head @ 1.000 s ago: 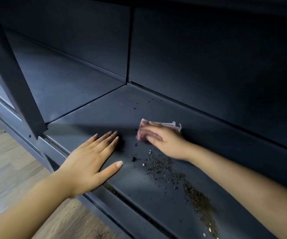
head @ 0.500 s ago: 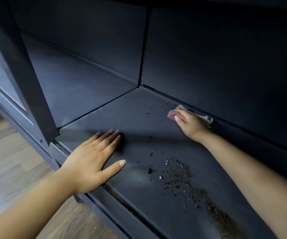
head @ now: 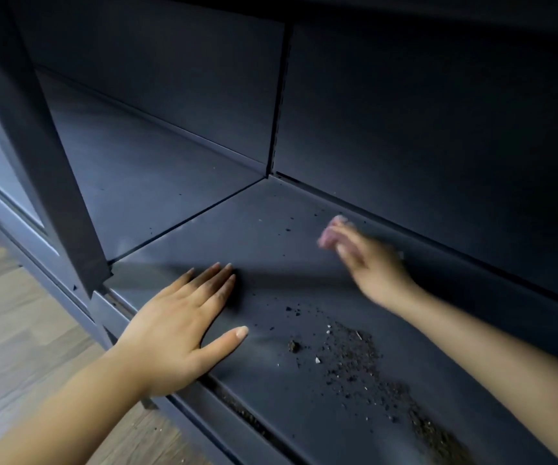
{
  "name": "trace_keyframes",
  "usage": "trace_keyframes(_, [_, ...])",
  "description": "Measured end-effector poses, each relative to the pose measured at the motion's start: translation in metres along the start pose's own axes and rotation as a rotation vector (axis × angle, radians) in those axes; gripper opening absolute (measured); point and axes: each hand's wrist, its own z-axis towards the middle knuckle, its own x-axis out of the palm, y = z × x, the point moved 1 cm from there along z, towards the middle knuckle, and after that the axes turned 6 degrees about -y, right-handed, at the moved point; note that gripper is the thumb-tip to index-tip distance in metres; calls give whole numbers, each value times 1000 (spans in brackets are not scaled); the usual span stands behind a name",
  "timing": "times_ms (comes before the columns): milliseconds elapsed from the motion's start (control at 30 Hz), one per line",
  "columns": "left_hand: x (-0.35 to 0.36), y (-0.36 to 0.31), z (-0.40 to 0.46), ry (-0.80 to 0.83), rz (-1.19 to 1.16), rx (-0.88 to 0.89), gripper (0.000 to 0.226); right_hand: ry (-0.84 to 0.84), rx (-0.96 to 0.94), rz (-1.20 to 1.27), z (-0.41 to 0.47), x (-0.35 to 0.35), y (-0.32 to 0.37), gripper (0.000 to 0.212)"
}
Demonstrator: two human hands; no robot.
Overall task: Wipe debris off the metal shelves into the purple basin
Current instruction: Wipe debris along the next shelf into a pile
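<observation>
— Along the front lip of the metal shelf (head: pixel 271 250), what room is open?
— Bare dark surface runs back to the rear wall (head: pixel 438 129) and left to the seam with the next shelf panel (head: pixel 143 176); an upright post (head: pixel 46 156) stands at the front left, wooden floor (head: pixel 19 330) below.
— And the debris (head: pixel 354 357)?
— Scattered crumbs lie between the two hands, nearer the front edge, trailing off lower right. No purple basin shows.
— The hands?
— Left hand (head: pixel 183 330) lies flat, palm down, fingers straight, thumb spread, at the front edge. Right hand (head: pixel 368 260) is blurred, reaching deep toward the rear wall, fingers curled over a pinkish cloth (head: pixel 329 234).
</observation>
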Motion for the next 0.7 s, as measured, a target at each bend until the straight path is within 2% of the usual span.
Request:
trace_keyframes(100, [1, 1, 0, -5, 9, -8, 76, -157, 213, -18, 26, -1, -47, 24])
trace_keyframes(200, [3, 1, -1, -11, 18, 2, 76, -87, 272, -58, 46, 8, -60, 25])
trace_keyframes(300, [3, 0, -1, -20, 23, -7, 77, 14, 186, 107, 54, 25, -37, 32])
trace_keyframes(467, [2, 1, 0, -26, 20, 1, 77, 260, 1, 37, 24, 37, 20, 28])
trace_keyframes(567, [2, 0, 0, -36, 24, 0, 77, 327, -147, 250, 5, 38, 42, 31])
trace_keyframes(633, [3, 1, 0, -42, 25, 4, 77, 309, -113, 309, 11, 33, 37, 24])
trace_keyframes(700, [5, 1, 0, -52, 8, 1, 78, 154, 15, 321, 31, 27, 18, 32])
